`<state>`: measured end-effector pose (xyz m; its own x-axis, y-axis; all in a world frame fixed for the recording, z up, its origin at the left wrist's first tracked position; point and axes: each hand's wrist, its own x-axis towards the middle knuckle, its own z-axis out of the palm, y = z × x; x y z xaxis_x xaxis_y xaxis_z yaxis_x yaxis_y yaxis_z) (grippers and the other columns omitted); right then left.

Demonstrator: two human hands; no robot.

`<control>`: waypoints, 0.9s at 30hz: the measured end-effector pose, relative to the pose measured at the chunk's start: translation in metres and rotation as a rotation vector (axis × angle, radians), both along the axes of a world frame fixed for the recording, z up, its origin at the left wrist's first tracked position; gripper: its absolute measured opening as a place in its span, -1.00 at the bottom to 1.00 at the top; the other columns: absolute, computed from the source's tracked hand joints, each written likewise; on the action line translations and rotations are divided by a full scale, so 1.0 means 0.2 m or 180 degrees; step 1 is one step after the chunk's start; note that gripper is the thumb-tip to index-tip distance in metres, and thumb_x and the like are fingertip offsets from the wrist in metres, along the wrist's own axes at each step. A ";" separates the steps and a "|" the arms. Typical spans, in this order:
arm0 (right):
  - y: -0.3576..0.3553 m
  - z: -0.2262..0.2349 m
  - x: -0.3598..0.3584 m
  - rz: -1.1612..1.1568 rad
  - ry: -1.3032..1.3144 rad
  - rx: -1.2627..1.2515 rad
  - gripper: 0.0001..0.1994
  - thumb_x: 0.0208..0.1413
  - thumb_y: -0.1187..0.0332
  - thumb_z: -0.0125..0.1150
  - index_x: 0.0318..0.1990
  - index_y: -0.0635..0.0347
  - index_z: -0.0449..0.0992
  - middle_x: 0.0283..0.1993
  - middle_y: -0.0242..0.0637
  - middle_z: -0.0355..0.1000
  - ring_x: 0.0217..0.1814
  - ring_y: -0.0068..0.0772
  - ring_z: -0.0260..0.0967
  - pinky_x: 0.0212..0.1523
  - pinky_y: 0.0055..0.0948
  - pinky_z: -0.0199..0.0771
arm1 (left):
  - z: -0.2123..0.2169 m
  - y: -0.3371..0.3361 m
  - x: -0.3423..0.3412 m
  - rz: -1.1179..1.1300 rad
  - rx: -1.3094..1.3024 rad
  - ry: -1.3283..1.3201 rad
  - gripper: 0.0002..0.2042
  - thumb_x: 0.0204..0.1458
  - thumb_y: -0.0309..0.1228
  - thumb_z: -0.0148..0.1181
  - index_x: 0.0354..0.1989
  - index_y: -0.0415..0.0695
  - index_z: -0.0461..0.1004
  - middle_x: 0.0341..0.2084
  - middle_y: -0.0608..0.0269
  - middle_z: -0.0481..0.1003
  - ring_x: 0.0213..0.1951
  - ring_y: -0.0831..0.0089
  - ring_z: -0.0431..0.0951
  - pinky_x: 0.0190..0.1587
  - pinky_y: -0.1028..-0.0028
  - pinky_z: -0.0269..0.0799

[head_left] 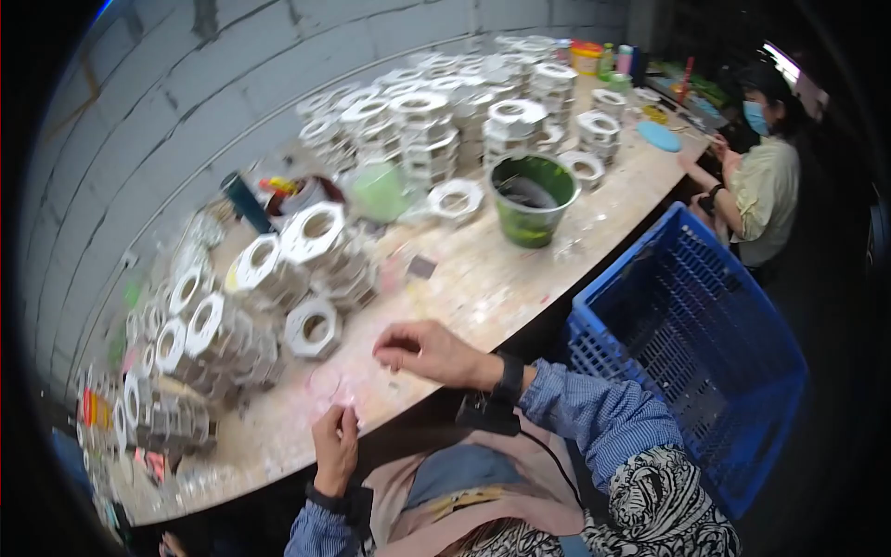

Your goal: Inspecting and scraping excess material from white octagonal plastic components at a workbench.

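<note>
My right hand (432,355) is just above the table's near edge, its fingers curled in toward the thumb. Anything it might hold is too small to make out. Lower and to the left is my left hand (336,450), fingers bent and closed, with what they may hold hidden. Between the hands the tabletop has a pinkish, shiny patch (334,382); whether it is film or a stain I cannot tell. A white octagonal ring (314,328) lies just beyond, apart from both hands. A small dark square piece (421,267) lies farther back.
Stacks of white octagonal rings (422,130) crowd the wall side; more stacks (218,339) stand left. A green-stained bucket (531,200) sits at mid-table. Right of the table is a blue plastic crate (687,353). A masked person (766,176) sits at the far right.
</note>
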<state>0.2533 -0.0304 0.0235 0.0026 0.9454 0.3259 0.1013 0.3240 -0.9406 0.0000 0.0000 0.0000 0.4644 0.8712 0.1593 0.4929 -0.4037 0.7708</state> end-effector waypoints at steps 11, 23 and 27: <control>0.10 0.57 1.39 -0.2263 -0.2457 -0.0284 -0.80 -0.12 0.35 0.19 -0.37 0.28 0.60 -0.40 -0.06 0.54 -0.31 -0.13 0.53 -0.24 -0.27 0.52 | -0.30 0.03 0.14 -0.0143 0.0966 0.0105 -0.68 0.08 -0.48 0.06 -0.68 -0.24 0.17 -0.77 0.02 0.14 -0.70 0.12 0.20 -0.58 0.26 0.07; 0.50 0.27 1.50 -0.2029 -0.4989 -0.1273 -0.73 -0.19 0.35 0.32 -0.26 0.23 0.60 -0.21 -0.02 0.53 -0.10 -0.06 0.50 -0.14 -0.15 0.53 | -0.28 0.03 0.15 -0.0170 0.1232 0.0215 -0.80 -0.05 -0.49 0.15 -0.67 -0.19 0.34 -0.78 0.15 0.28 -0.70 0.22 0.33 -0.61 0.32 0.20; 0.53 0.24 1.53 -0.1417 -0.5122 -0.1448 -0.72 -0.13 0.37 0.29 -0.18 0.18 0.60 -0.15 -0.09 0.54 -0.05 -0.09 0.50 -0.07 -0.19 0.51 | -0.29 0.02 0.13 -0.0157 0.1207 0.0204 -0.80 -0.08 -0.49 0.17 -0.67 -0.17 0.33 -0.78 0.17 0.28 -0.71 0.22 0.33 -0.62 0.32 0.20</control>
<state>0.5601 0.0763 0.0711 0.2340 0.9722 -0.0075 0.9560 -0.2287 0.1839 0.0269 0.0046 -0.0586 0.5239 0.7324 0.4350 0.5082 -0.6785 0.5304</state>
